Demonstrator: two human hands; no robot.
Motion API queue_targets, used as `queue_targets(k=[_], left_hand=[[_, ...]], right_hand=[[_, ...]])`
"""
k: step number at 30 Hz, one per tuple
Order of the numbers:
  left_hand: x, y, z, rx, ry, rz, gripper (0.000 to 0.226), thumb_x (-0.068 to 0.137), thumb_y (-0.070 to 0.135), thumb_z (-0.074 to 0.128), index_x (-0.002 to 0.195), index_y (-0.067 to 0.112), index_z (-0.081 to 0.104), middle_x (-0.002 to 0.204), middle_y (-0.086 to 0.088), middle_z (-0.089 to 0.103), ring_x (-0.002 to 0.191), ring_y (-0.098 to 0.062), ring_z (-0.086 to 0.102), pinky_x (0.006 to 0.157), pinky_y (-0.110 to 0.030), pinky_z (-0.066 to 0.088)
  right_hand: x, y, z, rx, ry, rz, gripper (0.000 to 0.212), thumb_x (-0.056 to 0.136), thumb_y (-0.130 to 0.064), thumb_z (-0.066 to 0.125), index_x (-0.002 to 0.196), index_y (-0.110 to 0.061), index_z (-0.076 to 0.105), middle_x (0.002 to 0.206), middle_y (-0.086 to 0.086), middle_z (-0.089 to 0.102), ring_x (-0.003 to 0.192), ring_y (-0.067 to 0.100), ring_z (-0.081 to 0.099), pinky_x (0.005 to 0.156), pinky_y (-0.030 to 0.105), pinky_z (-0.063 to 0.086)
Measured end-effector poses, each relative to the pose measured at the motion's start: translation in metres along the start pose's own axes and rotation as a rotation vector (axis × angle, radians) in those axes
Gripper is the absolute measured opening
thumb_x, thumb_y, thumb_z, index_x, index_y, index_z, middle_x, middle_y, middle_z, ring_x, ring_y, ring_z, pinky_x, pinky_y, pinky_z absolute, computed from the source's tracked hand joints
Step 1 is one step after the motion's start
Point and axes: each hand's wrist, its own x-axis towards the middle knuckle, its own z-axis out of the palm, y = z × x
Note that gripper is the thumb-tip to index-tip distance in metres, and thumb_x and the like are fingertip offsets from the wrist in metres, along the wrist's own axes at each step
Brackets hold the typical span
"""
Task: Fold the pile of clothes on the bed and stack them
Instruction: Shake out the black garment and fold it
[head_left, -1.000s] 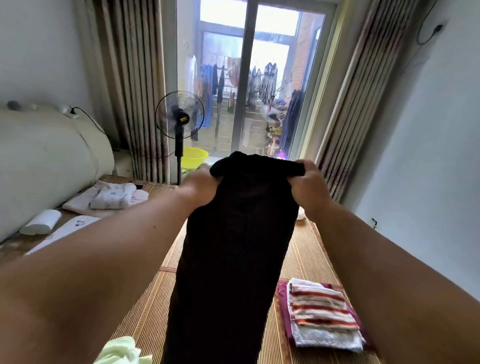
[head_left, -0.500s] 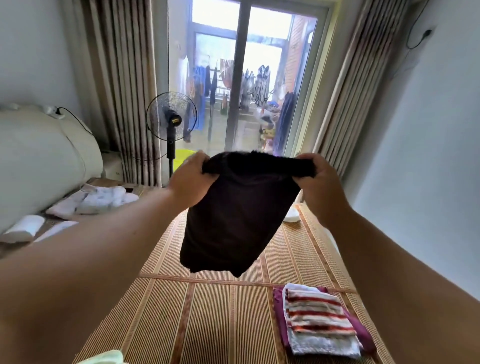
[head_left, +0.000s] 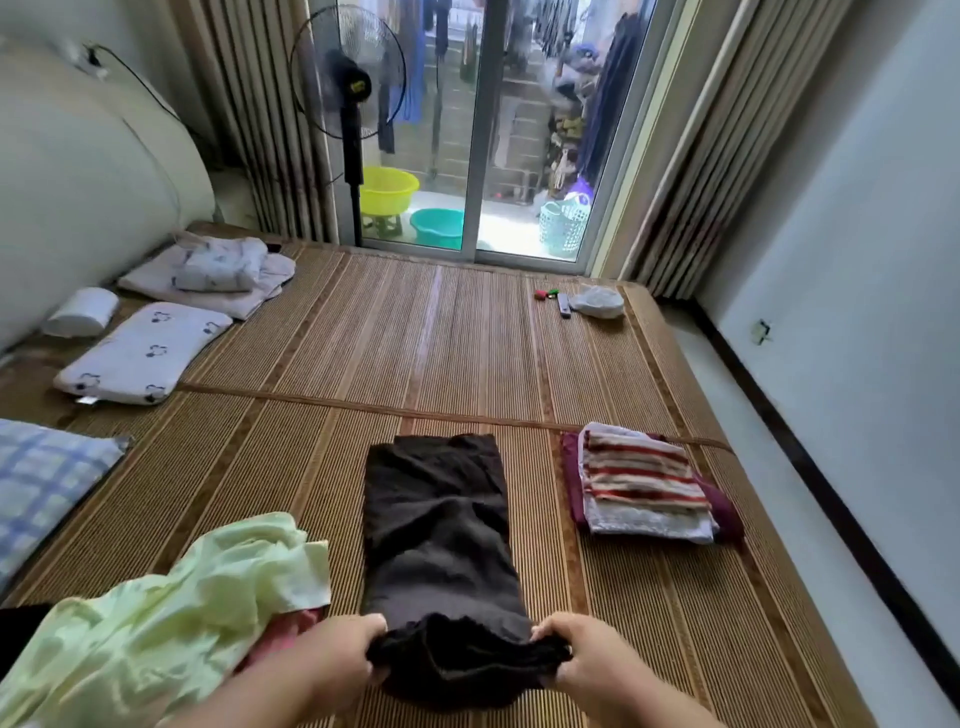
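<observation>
- Woven bed mat (head_left: 415, 332) carries the dark garment (head_left: 436, 519) flat, its long axis running straight away from the person
- Left grip (head_left: 337, 654) and right grip (head_left: 587, 660) are each clamped on a corner of its near edge
- Folded stack (head_left: 644, 483) lies to the garment's right, nearer the right grip
- Likely next: near edge carried forward along that axis

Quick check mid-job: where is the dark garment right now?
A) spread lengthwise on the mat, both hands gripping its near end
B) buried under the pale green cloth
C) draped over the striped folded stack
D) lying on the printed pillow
A: the dark garment lies stretched out on the woven mat, between the pale green cloth and the striped stack, with the left hand and right hand each gripping its near end.
</observation>
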Motion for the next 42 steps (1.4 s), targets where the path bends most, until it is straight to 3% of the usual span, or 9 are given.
queue_targets(k=[7,13,20,23,26,33,38,40,42], left_hand=[[-0.015,-0.039,0.116,0.03,-0.189,-0.053,0.03,0.09,0.025,0.048,0.119,0.018,0.053,0.124,-0.006,0.059,0.115,-0.018,0.056,0.095,-0.024,0.043],[-0.011,-0.068,0.165,-0.116,-0.318,-0.079,0.016,0.088,0.027,0.055,0.103,0.024,0.051,0.107,0.003,0.065,0.111,-0.014,0.059,0.077,-0.01,0.04],[0.042,-0.098,0.18,-0.416,-0.028,-0.206,0.008,0.096,0.022,0.052,0.104,0.021,0.052,0.099,0.004,0.062,0.091,-0.011,0.057,0.072,-0.022,0.04],[0.09,-0.118,0.193,-0.585,0.201,-0.26,0.01,0.097,0.021,0.052,0.107,0.022,0.056,0.103,-0.001,0.064,0.097,-0.017,0.06,0.086,-0.029,0.044],[0.121,-0.139,0.217,-0.795,0.086,-0.296,0.052,0.092,0.02,0.062,0.14,0.02,0.04,0.13,0.002,0.052,0.112,-0.008,0.053,0.098,-0.018,0.038],[0.118,-0.161,0.272,-0.444,0.166,-0.316,0.089,0.082,0.02,0.072,0.151,0.037,0.017,0.14,-0.001,0.051,0.122,-0.023,0.053,0.104,-0.031,0.039],[0.101,-0.153,0.272,0.164,0.48,0.161,0.066,0.076,0.04,0.058,0.138,0.026,0.044,0.138,-0.008,0.044,0.124,-0.03,0.046,0.103,-0.046,0.04],[0.101,-0.154,0.268,0.355,0.296,0.393,0.076,0.071,0.062,0.05,0.138,0.027,0.045,0.148,-0.006,0.042,0.135,-0.027,0.04,0.106,-0.049,0.038],[0.105,-0.158,0.266,0.513,0.008,0.426,0.091,0.065,0.074,0.047,0.145,0.032,0.037,0.156,-0.003,0.028,0.143,-0.025,0.025,0.109,-0.052,0.025]], right_hand=[[-0.001,0.066,0.084,0.019,-0.173,0.131,0.019,0.076,-0.025,0.068,0.092,-0.036,0.068,0.092,-0.014,0.068,0.087,-0.006,0.063,0.079,0.011,0.05],[0.025,0.093,0.116,0.196,-0.289,0.22,0.019,0.071,-0.01,0.06,0.081,-0.024,0.067,0.075,-0.009,0.064,0.069,0.001,0.061,0.066,0.02,0.05],[0.097,0.108,0.145,0.421,-0.026,0.208,0.017,0.089,-0.026,0.063,0.105,-0.031,0.063,0.102,-0.007,0.068,0.096,0.009,0.065,0.092,0.034,0.052],[0.142,0.131,0.165,0.57,0.094,0.234,0.042,0.087,-0.036,0.067,0.126,-0.036,0.051,0.117,-0.005,0.063,0.107,0.012,0.061,0.1,0.038,0.049],[0.173,0.17,0.19,0.604,0.004,0.332,0.081,0.081,-0.037,0.074,0.147,-0.028,0.029,0.135,-0.002,0.053,0.118,0.016,0.056,0.106,0.038,0.044],[0.181,0.216,0.234,0.196,0.088,0.24,0.088,0.081,-0.022,0.073,0.15,-0.033,0.02,0.139,-0.01,0.048,0.124,0.013,0.049,0.099,0.024,0.037],[0.161,0.215,0.242,-0.517,0.376,-0.305,0.068,0.066,-0.028,0.084,0.129,-0.026,0.059,0.134,0.009,0.054,0.124,0.032,0.051,0.097,0.056,0.046],[0.158,0.218,0.241,-0.644,0.23,-0.415,0.05,0.07,-0.042,0.08,0.117,-0.032,0.067,0.137,0.003,0.055,0.132,0.029,0.046,0.096,0.063,0.042],[0.158,0.228,0.238,-0.677,-0.073,-0.299,0.061,0.082,-0.068,0.051,0.137,-0.042,0.047,0.157,-0.009,0.025,0.147,0.017,0.004,0.109,0.065,0.019]])
